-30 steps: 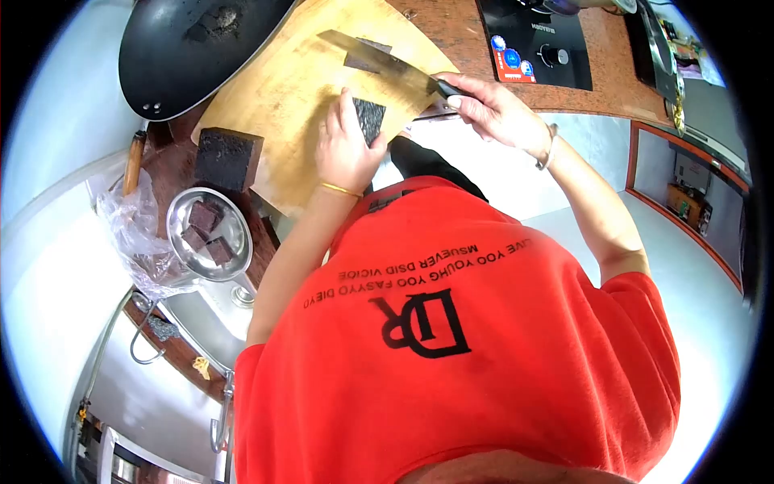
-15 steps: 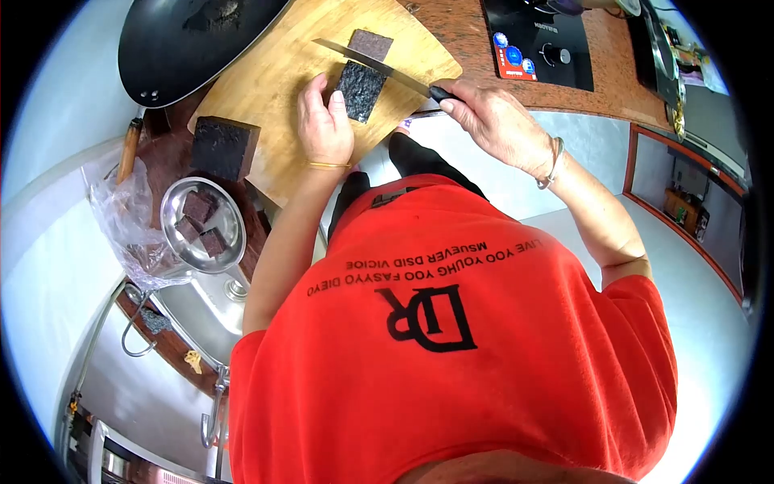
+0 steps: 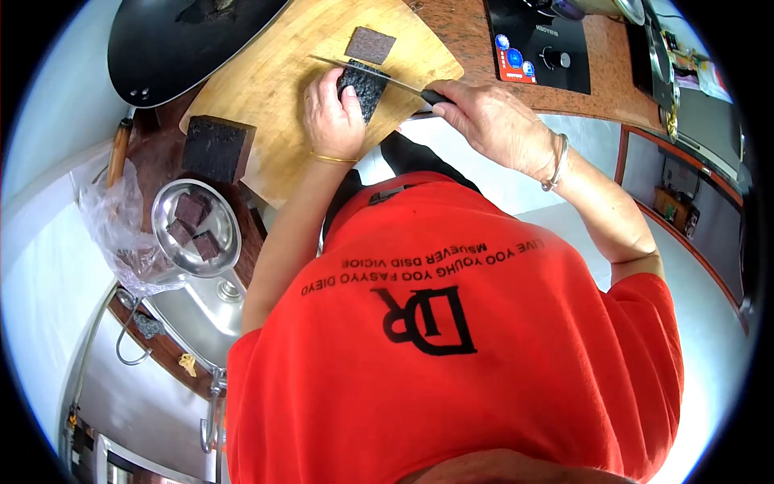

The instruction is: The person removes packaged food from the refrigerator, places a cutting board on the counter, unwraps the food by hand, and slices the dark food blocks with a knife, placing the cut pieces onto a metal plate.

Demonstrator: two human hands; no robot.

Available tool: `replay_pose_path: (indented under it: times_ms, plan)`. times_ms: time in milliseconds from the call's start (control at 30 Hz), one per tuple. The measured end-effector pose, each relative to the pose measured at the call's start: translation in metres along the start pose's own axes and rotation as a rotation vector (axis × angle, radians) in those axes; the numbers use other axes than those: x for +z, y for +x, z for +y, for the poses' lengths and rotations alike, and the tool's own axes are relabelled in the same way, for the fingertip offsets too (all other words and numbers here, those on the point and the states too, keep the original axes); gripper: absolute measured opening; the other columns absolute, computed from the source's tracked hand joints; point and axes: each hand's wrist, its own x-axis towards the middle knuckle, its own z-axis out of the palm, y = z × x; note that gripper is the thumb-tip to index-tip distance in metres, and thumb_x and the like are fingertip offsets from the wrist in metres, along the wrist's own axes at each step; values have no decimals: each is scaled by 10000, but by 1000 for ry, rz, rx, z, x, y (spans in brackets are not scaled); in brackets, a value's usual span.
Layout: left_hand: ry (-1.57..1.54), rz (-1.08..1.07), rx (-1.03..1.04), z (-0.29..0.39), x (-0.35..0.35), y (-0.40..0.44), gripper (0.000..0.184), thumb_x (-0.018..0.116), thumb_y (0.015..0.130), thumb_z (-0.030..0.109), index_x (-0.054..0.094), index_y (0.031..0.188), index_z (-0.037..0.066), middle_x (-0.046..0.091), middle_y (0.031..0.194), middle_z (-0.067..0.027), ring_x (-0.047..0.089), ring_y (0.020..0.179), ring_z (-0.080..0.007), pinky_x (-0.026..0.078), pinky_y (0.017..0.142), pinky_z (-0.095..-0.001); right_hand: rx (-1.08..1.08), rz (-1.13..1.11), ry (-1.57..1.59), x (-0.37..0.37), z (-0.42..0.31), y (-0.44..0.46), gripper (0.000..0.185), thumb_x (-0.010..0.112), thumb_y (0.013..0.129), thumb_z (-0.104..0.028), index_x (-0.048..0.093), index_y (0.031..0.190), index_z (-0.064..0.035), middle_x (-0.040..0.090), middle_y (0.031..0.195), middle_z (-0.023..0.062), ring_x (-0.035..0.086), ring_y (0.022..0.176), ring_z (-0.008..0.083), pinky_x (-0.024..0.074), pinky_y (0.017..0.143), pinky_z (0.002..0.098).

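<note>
On the board I remotely view the block under the left hand, fingers bunched (whether pinching, I cannot tell), a slice also there, and, beside the board, the right hand wrapped around the knife.

Red shirt — "LIVE YOO YOUHG", big "DR" — upside-down

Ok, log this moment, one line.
left hand: touching dark block | right hand: gripping knife | knife: at block's far edge
</note>
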Motion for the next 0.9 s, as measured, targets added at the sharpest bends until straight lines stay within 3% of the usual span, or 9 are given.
replay_pose_path:
  times_ms: [133,633,700,733,767,900]
  plan:
    - [68,-21,47,1,0,2,330,533,822,107,514,1138,16,553,1057,-216,512,980,-393,407,864,-470,-37,-7,-24,-8,-8,5,239,515,912,-246,548,893,-11,595,661,208,618,669,378,481,601,458]
    - [58,-35,59,0,0,4,334,548,800,102,530,1122,15,567,1024,-204,520,932,-382,411,829,-456,100,-263,-33,-23,-30,37,291,461,935,-242,546,920,36,626,750,243,625,754,394,492,688,453]
    - [75,-95,-11,6,-5,5,293,532,829,89,539,1108,-2,564,1042,-193,519,985,-372,416,873,-445,140,-283,-41,-19,-33,40,299,463,937,-244,544,924,43,628,737,242,635,750,386,499,679,444]
    - [73,-97,-8,10,-10,5,293,532,829,89,539,1108,-2,564,1042,-193,519,985,-372,416,873,-445,68,-213,-110,-9,-30,38,274,487,931,-237,524,890,31,598,648,208,625,650,355,492,590,416]
    - [115,-51,31,15,-16,4,284,543,826,77,544,1099,-3,555,1062,-189,518,992,-369,415,882,-439,-3,-141,-181,-3,-28,37,258,511,925,-229,504,857,20,568,559,174,615,550,324,485,502,388]
    - [9,166,332,37,-38,53,272,558,842,59,561,1105,-13,545,1113,-188,526,1036,-346,423,904,-401,-8,-138,-148,-3,-23,38,273,499,933,-246,505,861,17,571,549,169,631,560,309,494,505,385]
